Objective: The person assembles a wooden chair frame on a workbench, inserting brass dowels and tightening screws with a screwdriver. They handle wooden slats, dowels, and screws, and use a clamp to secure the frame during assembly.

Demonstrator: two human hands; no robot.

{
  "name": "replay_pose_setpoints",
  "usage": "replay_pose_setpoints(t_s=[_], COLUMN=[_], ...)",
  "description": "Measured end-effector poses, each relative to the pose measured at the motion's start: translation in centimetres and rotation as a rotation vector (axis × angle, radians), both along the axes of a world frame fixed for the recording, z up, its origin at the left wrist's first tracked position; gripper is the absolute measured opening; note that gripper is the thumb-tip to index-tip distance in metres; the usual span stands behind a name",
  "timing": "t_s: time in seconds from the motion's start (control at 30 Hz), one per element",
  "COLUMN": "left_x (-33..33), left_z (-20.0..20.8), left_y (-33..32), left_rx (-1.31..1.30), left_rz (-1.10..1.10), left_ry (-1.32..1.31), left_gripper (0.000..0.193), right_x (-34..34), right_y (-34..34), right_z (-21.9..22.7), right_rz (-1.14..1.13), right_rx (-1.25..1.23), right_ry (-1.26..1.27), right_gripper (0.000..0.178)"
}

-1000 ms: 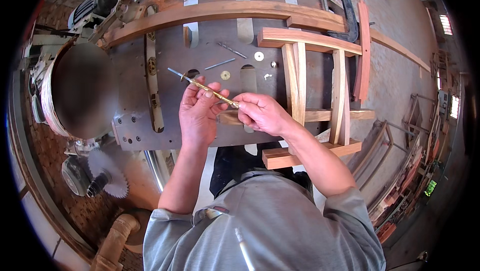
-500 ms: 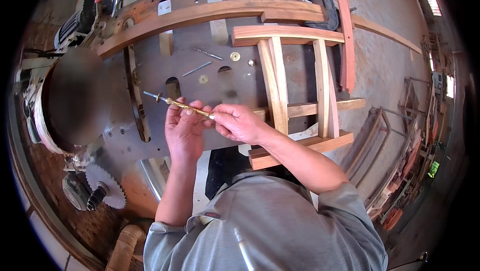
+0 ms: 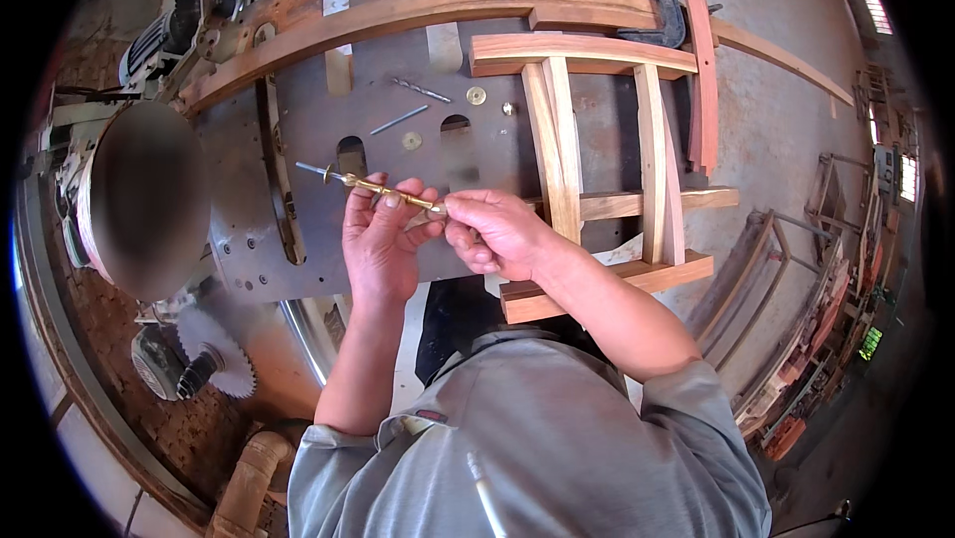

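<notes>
Over the near edge of a slotted metal table point(image 3: 308, 130), my left hand point(image 3: 383, 250) pinches a slim brass-coloured rod point(image 3: 414, 201) between thumb and fingers. A thin grey shaft with a small brass disc point(image 3: 327, 174) extends from its left end. The thumb and index finger of my right hand point(image 3: 502, 230) close on the rod's right tip; the other fingers are curled. Past the hands lie a spiral drill bit point(image 3: 422, 89), a thin grey rod point(image 3: 400, 119), two brass discs, one a holed disc point(image 3: 477, 95), and a small shiny round piece point(image 3: 508, 108).
To the right, a wooden frame point(image 3: 587, 54) rests on the table. Behind it are a long wooden bar point(image 3: 378, 21), a black C-clamp point(image 3: 671, 1) and a reddish wooden strip point(image 3: 700, 71). A toothed circular saw blade point(image 3: 224, 354) stands at lower left.
The view has shifted slightly. My right hand has turned at the rod's right tip, and its lower fingers now show more. The left hand keeps its pinch.
</notes>
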State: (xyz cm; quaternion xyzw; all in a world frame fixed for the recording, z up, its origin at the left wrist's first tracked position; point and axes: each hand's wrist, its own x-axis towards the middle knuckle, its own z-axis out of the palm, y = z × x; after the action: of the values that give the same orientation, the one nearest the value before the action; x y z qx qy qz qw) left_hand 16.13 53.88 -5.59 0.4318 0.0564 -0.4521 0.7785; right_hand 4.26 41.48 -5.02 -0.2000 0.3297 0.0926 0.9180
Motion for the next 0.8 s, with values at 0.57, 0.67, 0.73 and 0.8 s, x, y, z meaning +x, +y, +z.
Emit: replay_pose_setpoints(t_s=[0.57, 0.67, 0.73, 0.8], left_x=[-1.4, -1.7, -1.6, -1.4], left_z=[-0.3, -0.1, 0.2, 0.3], left_y=[-0.6, -0.8, -0.8, -0.7], left_rx=[0.054, 0.048, 0.025, 0.037], left_rz=[0.043, 0.057, 0.086, 0.094], left_ry=[-0.015, -0.023, -0.030, -0.029], left_gripper=[0.023, 0.023, 0.023, 0.023], right_x=[-0.5, -0.6, -0.7, -0.9], right_y=[0.0, 0.2, 0.1, -0.1], right_z=[-0.2, -0.3, -0.5, -0.5], right_rz=[-0.001, -0.008, -0.013, -0.016], right_rx=[-0.031, -0.032, -0.026, -0.023], right_ry=[0.055, 0.045, 0.013, -0.035], right_gripper=[0.027, 0.026, 0.024, 0.022])
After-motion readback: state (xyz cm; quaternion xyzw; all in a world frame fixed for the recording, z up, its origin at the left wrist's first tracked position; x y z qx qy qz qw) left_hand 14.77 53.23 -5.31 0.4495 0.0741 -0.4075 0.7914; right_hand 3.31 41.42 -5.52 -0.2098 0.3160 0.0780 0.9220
